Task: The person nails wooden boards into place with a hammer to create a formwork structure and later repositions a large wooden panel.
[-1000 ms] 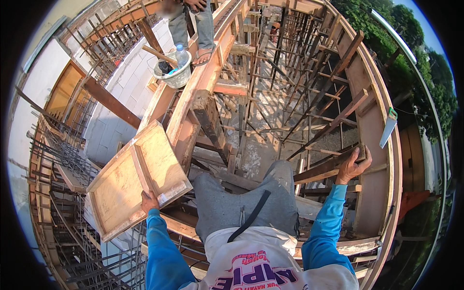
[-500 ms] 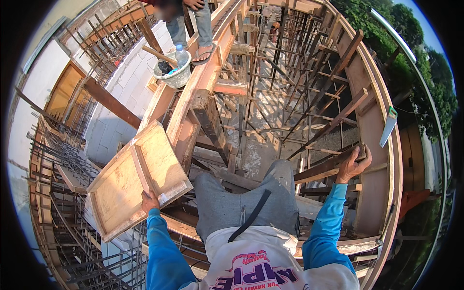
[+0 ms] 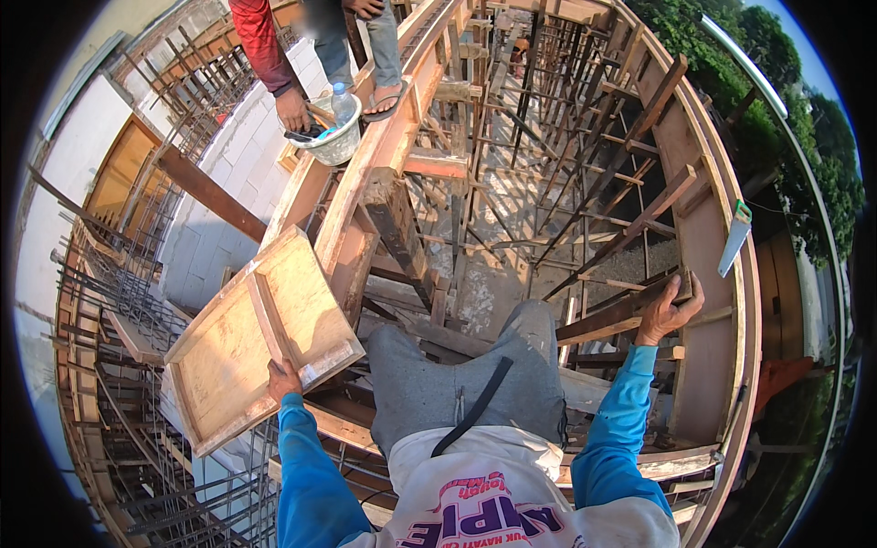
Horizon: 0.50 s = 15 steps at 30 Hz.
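Note:
On the left, a wooden formwork panel (image 3: 221, 358) with battens along its edges and across its middle stands tilted. My left hand (image 3: 285, 380) is closed on the panel's lower edge, near the end of the middle batten. Over on the right, my right hand (image 3: 669, 312) grips the end of a dark timber beam (image 3: 605, 316), thumb and fingers around it. This beam slants down to the left, past my knee. How the panel is supported beneath cannot be seen.
A handsaw (image 3: 734, 241) with a green handle hangs on the right formwork wall (image 3: 708, 365). Ahead, a co-worker's hand (image 3: 292, 110) reaches into a bucket (image 3: 340, 148) holding a bottle (image 3: 344, 105). Timber props rise from the floor below; rebar (image 3: 196, 500) lies at lower left.
The co-worker's red-sleeved arm has come down to the bucket, and the wooden handle sticking out of it has shifted. My hands, the panel and the beam look unmoved.

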Each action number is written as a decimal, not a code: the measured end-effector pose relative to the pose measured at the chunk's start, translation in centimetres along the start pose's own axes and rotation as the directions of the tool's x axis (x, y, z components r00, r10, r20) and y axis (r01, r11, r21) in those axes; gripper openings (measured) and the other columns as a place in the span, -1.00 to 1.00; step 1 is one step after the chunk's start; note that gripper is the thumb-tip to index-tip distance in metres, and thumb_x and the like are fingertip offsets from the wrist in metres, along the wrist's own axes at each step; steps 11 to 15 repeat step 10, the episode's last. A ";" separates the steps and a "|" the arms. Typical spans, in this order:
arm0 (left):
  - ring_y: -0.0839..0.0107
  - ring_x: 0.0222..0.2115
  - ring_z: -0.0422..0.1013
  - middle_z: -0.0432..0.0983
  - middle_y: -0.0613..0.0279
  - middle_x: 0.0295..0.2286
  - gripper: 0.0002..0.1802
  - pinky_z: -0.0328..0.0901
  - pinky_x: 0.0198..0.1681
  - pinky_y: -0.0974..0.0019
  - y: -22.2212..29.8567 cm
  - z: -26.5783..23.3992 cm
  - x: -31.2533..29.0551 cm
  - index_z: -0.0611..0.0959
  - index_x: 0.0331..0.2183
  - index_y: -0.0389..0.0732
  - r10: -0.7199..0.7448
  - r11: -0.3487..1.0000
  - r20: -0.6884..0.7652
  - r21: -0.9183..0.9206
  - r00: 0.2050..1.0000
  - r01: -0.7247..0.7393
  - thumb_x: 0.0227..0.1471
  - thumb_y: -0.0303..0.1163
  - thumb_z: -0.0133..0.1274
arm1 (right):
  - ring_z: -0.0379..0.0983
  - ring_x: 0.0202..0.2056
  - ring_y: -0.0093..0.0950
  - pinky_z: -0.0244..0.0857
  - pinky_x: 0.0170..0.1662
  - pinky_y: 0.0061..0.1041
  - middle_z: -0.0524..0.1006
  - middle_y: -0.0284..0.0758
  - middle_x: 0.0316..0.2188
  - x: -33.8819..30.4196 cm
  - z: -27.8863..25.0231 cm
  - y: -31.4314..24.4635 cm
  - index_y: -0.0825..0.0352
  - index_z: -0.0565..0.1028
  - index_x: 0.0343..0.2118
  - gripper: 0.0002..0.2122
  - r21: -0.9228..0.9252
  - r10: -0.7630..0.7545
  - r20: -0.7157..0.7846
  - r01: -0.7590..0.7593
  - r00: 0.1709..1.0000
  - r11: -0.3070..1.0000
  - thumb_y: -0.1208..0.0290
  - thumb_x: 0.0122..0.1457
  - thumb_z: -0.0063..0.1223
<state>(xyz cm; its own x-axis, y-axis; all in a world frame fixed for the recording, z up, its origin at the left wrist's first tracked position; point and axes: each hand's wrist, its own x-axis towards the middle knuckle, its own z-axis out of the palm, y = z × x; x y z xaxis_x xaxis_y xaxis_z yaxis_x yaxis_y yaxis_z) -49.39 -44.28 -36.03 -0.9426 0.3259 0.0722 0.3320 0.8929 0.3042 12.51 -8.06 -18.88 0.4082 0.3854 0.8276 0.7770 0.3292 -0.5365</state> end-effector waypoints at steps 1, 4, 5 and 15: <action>-0.17 -0.14 0.40 0.49 -0.22 -0.17 -0.33 0.21 -0.04 -0.04 0.0 0.0 0.0 0.38 0.04 -0.18 -0.002 1.000 0.009 0.001 1.000 0.002 0.06 0.12 -0.18 | 0.33 -0.09 -0.27 0.16 0.03 -0.30 0.44 -0.21 -0.17 0.0 0.0 0.0 0.39 0.43 -0.12 -0.71 0.000 0.000 0.000 0.000 1.000 1.000 0.37 0.15 0.08; -0.18 -0.14 0.40 0.49 -0.23 -0.18 -0.32 0.21 -0.04 -0.04 0.4 -0.3 -0.1 0.38 0.04 -0.20 -0.002 1.000 0.026 -0.012 1.000 0.002 0.06 0.12 -0.18 | 0.33 -0.10 -0.27 0.16 0.03 -0.30 0.44 -0.21 -0.18 0.0 0.0 0.0 0.39 0.43 -0.11 -0.71 0.005 -0.005 -0.007 0.005 1.000 1.000 0.37 0.15 0.09; -0.18 -0.14 0.40 0.49 -0.23 -0.18 -0.32 0.21 -0.04 -0.04 0.3 -0.3 -0.1 0.38 0.04 -0.20 -0.003 1.000 0.025 -0.012 1.000 0.003 0.06 0.12 -0.18 | 0.33 -0.09 -0.27 0.16 0.03 -0.30 0.44 -0.21 -0.17 0.0 0.0 -0.1 0.39 0.43 -0.11 -0.71 0.011 0.001 -0.006 -0.001 1.000 1.000 0.37 0.15 0.09; -0.17 -0.14 0.40 0.48 -0.24 -0.17 -0.32 0.22 -0.04 -0.02 0.0 -0.2 0.1 0.37 0.05 -0.18 -0.003 1.000 0.024 -0.006 1.000 0.003 0.06 0.13 -0.19 | 0.32 -0.08 -0.27 0.15 0.03 -0.30 0.44 -0.21 -0.16 0.0 0.0 -0.3 0.37 0.43 -0.11 -0.71 0.001 0.005 0.004 -0.005 1.000 1.000 0.36 0.15 0.08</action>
